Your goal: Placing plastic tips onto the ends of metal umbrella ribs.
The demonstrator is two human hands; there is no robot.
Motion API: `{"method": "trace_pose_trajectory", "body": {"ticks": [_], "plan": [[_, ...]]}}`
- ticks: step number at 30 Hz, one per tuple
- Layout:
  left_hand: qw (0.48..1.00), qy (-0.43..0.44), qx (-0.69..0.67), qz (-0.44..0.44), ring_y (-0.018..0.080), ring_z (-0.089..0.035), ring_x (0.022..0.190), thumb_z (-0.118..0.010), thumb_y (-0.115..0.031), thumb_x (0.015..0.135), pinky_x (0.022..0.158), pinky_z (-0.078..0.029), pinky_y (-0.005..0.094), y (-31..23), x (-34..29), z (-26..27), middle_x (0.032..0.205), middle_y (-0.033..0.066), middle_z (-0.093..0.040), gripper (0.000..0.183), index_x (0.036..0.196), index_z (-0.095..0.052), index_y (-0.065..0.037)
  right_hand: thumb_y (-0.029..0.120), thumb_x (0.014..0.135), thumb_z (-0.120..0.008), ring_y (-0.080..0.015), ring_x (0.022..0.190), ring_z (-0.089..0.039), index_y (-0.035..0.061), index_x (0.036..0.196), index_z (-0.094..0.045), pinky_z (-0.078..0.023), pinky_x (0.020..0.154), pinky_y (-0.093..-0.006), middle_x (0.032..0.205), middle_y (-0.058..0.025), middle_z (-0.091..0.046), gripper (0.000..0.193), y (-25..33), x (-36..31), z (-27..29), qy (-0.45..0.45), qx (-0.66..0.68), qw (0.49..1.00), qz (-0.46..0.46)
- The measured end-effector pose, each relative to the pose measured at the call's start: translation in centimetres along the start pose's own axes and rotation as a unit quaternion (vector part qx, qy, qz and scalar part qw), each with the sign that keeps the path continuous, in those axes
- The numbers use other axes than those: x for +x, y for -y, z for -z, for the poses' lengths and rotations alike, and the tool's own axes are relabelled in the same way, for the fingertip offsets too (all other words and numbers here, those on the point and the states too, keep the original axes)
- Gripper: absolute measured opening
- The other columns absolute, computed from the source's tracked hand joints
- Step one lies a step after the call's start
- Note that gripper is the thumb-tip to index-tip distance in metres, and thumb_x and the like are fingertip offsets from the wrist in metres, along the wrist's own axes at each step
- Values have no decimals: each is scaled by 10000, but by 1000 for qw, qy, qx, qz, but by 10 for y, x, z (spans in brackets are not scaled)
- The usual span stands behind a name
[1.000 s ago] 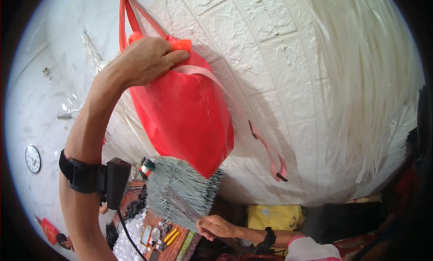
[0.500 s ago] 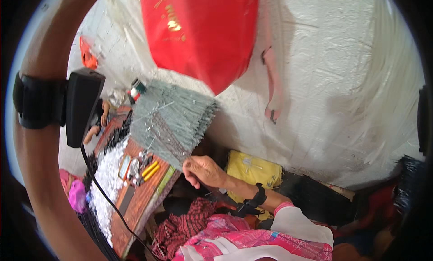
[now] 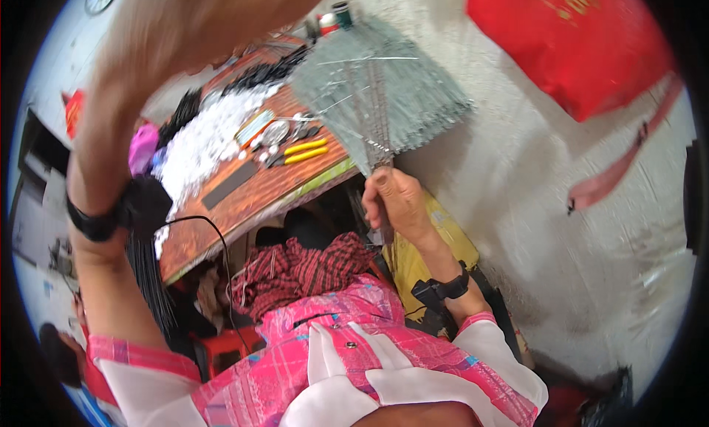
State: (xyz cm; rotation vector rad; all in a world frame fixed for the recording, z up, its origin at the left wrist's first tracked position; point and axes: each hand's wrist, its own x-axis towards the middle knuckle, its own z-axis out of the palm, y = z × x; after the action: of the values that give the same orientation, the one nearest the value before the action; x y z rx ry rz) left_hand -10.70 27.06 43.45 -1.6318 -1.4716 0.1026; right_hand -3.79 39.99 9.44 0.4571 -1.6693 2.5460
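My right hand [image 3: 399, 202] is closed around a bundle of thin, dark metal rods [image 3: 378, 106], which fan out upward from the fist. Behind them, on the table's far right end, lies a broad layer of grey-green thin rods [image 3: 421, 95]; a few pale, bright rods lie across it. High on the left, my left hand [image 3: 199, 39] is raised close to the camera and smeared by motion. Its fingers do not show, and neither does anything it might hold. A black strap with a small device sits on each of my forearms.
On the reddish wooden table [image 3: 244, 213] lie yellow-handled pliers [image 3: 304, 152], a dark flat strip [image 3: 228, 187], a heap of small white pieces [image 3: 210, 135] and black strands [image 3: 269, 69]. A red bag [image 3: 569, 43] hangs on the pale wall at right. A black cable [image 3: 214, 228] runs from my left wrist device.
The view has turned, so the table now shows more fully and the red bag sits farther right. My left arm has bent across the top. My right hand keeps its hold on the rods.
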Motion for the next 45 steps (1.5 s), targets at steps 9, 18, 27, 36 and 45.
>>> {"method": "trace_pose_trajectory", "body": {"ticks": [9, 18, 27, 36, 45], "plan": [[713, 152, -216, 649, 199, -649, 816, -642, -50, 906, 765, -532, 322, -139, -335, 22, 936, 117, -701, 186, 1070, -711, 5, 487, 1050, -482, -91, 511, -549, 32, 859, -581, -450, 476, -224, 635, -40, -579, 503, -15, 40, -67, 82, -16, 996, -43], [639, 99, -185, 740, 230, -692, 816, -655, -85, 908, 747, -544, 340, -168, -441, 9, 952, 136, -716, 174, 1050, -722, -9, 474, 1056, -472, -88, 496, -551, 43, 845, -564, -466, 465, -217, 620, -32, -570, 489, -60, 84, -154, 163, 21, 981, -104], [633, 82, 45, 769, 310, -702, 841, -651, -106, 886, 748, -539, 383, -132, -547, -1, 952, 162, -726, 143, 978, -747, -53, 452, 1067, -460, -90, 503, -556, 46, 835, -571, -469, 466, -224, 617, -26, -565, 480, -120, 94, -192, 199, -21, 958, -207], [603, 85, -17, 793, 284, -685, 808, -670, -121, 885, 731, -536, 382, -132, -555, -22, 923, 134, -714, 244, 1118, -739, -143, 451, 1065, -465, -98, 498, -554, 40, 844, -582, -457, 466, -225, 621, -39, -578, 481, -141, 111, -203, 192, -8, 955, -227], [650, 212, 11, 729, 324, -665, 795, -696, -257, 889, 695, -511, 428, -102, -550, -49, 841, 115, -667, 251, 1125, -752, -196, 461, 1065, -460, -101, 496, -555, 30, 839, -578, -450, 466, -233, 612, -40, -580, 500, -148, 112, -190, 168, 16, 961, -218]]}}
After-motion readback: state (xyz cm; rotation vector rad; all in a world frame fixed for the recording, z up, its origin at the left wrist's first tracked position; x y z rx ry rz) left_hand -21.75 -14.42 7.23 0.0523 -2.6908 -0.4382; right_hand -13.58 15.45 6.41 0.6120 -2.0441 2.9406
